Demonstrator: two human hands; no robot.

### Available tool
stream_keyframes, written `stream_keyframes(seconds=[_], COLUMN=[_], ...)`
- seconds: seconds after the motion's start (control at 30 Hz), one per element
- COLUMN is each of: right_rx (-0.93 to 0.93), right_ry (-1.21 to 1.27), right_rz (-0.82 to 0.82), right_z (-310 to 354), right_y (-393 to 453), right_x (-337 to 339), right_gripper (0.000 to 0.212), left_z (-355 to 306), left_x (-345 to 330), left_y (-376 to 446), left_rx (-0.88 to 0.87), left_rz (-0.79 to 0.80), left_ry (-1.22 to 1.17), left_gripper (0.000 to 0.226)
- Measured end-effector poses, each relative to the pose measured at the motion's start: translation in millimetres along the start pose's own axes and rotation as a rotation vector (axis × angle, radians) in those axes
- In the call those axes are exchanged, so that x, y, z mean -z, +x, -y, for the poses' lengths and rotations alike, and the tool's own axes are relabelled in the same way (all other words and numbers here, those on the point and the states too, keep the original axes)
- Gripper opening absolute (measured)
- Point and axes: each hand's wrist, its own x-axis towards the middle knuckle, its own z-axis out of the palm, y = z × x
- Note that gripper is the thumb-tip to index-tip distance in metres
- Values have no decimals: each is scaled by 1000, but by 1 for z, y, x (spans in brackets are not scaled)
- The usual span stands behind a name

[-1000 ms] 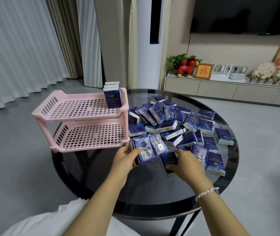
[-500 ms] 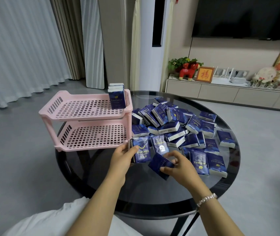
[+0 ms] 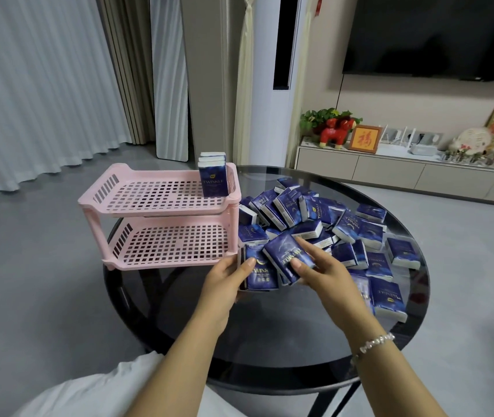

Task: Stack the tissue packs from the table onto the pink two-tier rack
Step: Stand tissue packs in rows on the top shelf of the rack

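Observation:
A pink two-tier rack [image 3: 161,233] stands on the left of the round black glass table [image 3: 270,335]. Three blue tissue packs [image 3: 213,176] stand upright at the right end of its top tier; the lower tier holds nothing. A heap of blue tissue packs [image 3: 324,224] lies right of the rack. My left hand [image 3: 224,281] grips a small bunch of packs [image 3: 259,272] beside the rack's front right leg. My right hand [image 3: 321,266] holds one tilted pack [image 3: 288,257] against that bunch.
A white-clothed knee [image 3: 89,392] shows at the bottom left. Behind the table stand a low TV cabinet [image 3: 390,170] with ornaments, a white standing air conditioner [image 3: 273,85] and curtains. Grey floor surrounds the table.
My right hand has lifted one pack off the near side of the heap and carried it left and up onto the bunch in my left hand. My left hand stayed by the rack.

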Motion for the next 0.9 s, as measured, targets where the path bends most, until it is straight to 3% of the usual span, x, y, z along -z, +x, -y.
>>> stream_keyframes(seconds=[0.13, 0.23, 0.33, 0.47, 0.63, 0.77, 0.9], right_rx=[-21, 9, 56, 142, 229, 255, 160], right_ry=[64, -27, -256, -499, -475, -415, -338], right_rz=[-43, 41, 148, 178, 122, 122, 80], right_z=[0, 6, 12, 14, 5, 2, -6], right_y=[4, 7, 11, 19, 24, 25, 24], right_x=[-6, 1, 8, 3, -13, -16, -11], right_gripper=[26, 19, 34, 49, 40, 33, 27], left_z=[-1, -3, -4, -6, -5, -7, -6], left_x=[2, 6, 6, 3, 0, -1, 0], left_y=[1, 3, 3, -1, -2, -4, -3], left_rx=[-15, 5, 22, 17, 60, 124, 152], left_rz=[-25, -45, -16, 60, 121, 201, 234], left_ry=[22, -16, -3, 79, 119, 122, -2], left_gripper=[21, 23, 22, 61, 40, 47, 28])
